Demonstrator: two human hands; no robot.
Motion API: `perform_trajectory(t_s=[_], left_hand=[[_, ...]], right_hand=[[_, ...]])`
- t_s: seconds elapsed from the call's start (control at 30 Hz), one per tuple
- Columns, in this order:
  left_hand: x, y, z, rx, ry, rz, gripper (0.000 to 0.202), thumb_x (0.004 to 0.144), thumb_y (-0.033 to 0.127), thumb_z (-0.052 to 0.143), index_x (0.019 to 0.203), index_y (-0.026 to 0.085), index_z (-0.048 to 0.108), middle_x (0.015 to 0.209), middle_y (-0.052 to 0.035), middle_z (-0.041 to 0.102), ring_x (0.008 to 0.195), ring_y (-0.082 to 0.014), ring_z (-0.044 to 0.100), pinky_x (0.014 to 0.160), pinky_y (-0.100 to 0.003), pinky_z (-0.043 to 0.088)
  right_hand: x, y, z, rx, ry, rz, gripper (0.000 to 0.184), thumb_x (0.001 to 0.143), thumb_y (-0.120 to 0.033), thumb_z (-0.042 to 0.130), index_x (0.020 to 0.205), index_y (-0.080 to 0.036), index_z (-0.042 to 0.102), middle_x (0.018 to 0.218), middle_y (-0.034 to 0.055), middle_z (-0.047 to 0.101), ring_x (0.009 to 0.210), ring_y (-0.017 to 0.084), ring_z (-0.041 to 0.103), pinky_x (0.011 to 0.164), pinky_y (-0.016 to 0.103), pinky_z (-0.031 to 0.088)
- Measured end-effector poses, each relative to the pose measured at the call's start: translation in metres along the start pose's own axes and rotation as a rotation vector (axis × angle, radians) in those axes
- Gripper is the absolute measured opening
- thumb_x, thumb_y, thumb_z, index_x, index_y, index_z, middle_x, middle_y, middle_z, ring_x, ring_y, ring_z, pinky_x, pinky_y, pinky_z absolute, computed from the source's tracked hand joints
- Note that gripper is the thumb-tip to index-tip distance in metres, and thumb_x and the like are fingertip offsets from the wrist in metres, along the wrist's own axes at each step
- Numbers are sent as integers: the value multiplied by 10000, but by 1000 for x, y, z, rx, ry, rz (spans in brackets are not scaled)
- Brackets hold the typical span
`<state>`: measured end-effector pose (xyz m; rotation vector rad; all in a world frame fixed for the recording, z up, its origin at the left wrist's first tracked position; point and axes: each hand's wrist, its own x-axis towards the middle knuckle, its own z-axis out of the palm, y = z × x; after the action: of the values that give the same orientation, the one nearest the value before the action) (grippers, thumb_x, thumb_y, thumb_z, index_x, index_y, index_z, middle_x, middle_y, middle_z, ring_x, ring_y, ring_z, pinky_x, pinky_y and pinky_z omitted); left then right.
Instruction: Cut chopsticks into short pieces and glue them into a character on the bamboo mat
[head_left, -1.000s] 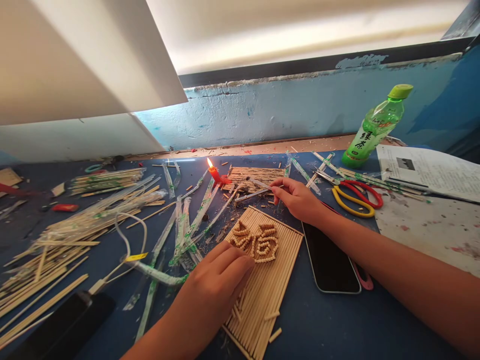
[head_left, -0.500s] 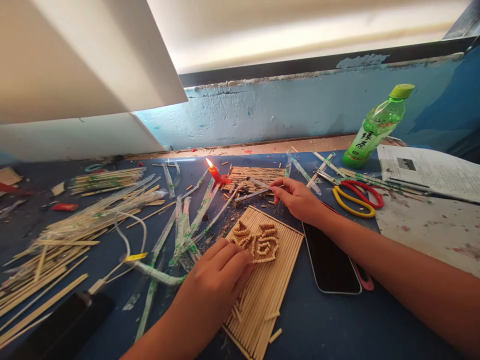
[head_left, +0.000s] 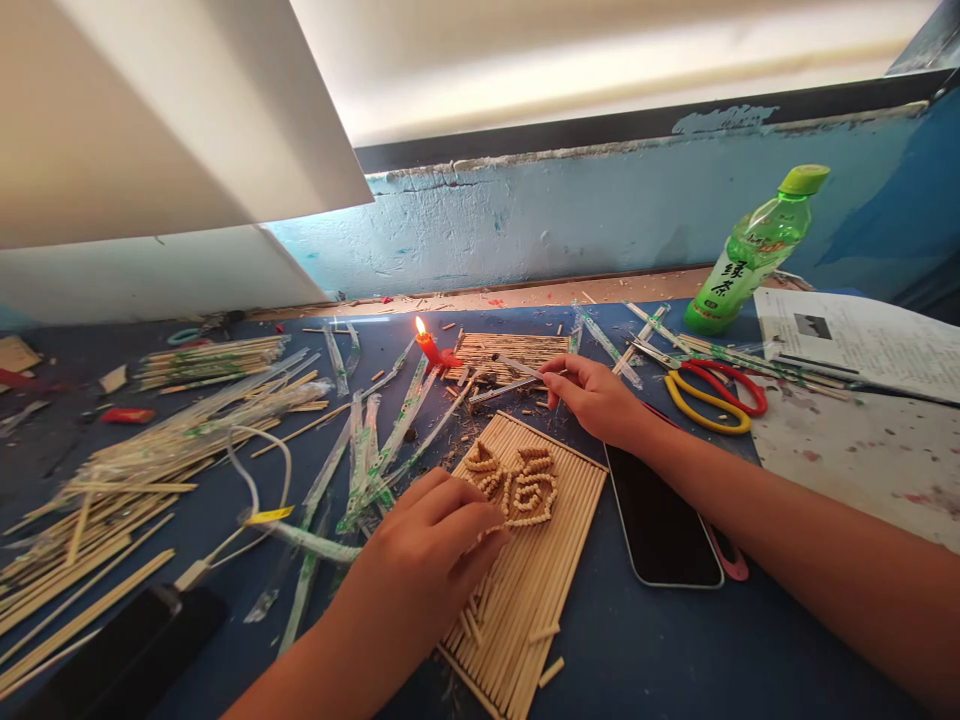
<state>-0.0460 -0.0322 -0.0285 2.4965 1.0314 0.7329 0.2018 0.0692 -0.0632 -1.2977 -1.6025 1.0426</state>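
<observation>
A flat panel of wooden sticks lies on the blue table, a raised pattern of small round wooden pieces on its upper half. My left hand is over the panel's left side beside this pattern, fingers curled and thumb close to them; whatever is between the fingertips is hidden. My right hand grips slim metal tweezers, whose two spread arms point left over a second stick panel. Short stick pieces lie near the first panel's lower edge.
A lit red candle burns beyond the panels. A phone lies under my right forearm, with scissors, a green bottle and printed paper farther right. Stick bundles, plastic wrappers and a white cable spread leftward.
My left hand has shifted slightly left and its fingers have lifted a little from the pattern. My right hand and the tweezers stay nearly where they were.
</observation>
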Motion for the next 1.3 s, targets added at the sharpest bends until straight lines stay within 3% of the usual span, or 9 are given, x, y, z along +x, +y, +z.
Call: perform_trajectory(t_s=[0.7, 0.93, 1.3], left_hand=[[-5, -4, 6, 7, -6, 149, 175, 948, 51, 578, 986, 177, 694, 896, -46, 675, 821, -177, 563, 766, -317, 522], [-2, -3, 7, 35, 34, 84, 198, 914, 43, 624, 1062, 166, 668, 907, -48, 664, 838, -184, 551, 767, -326, 515], [-1, -3, 3, 2, 16, 114, 168, 920, 34, 612, 924, 181, 693, 855, -35, 644, 783, -164, 519, 699, -300, 491]], right_hand=[[0, 1, -1, -19, 0, -8, 189, 932, -350, 540, 1003, -193, 619, 722, 12, 663, 520, 130, 472, 486, 273, 347], [0, 2, 0, -18, -2, -15, 183, 933, -341, 537, 1001, -191, 618, 725, 18, 664, 568, 144, 505, 520, 277, 376], [0, 2, -1, -35, -2, -8, 196, 935, -347, 541, 1012, -186, 620, 728, 15, 666, 525, 131, 484, 493, 272, 350]])
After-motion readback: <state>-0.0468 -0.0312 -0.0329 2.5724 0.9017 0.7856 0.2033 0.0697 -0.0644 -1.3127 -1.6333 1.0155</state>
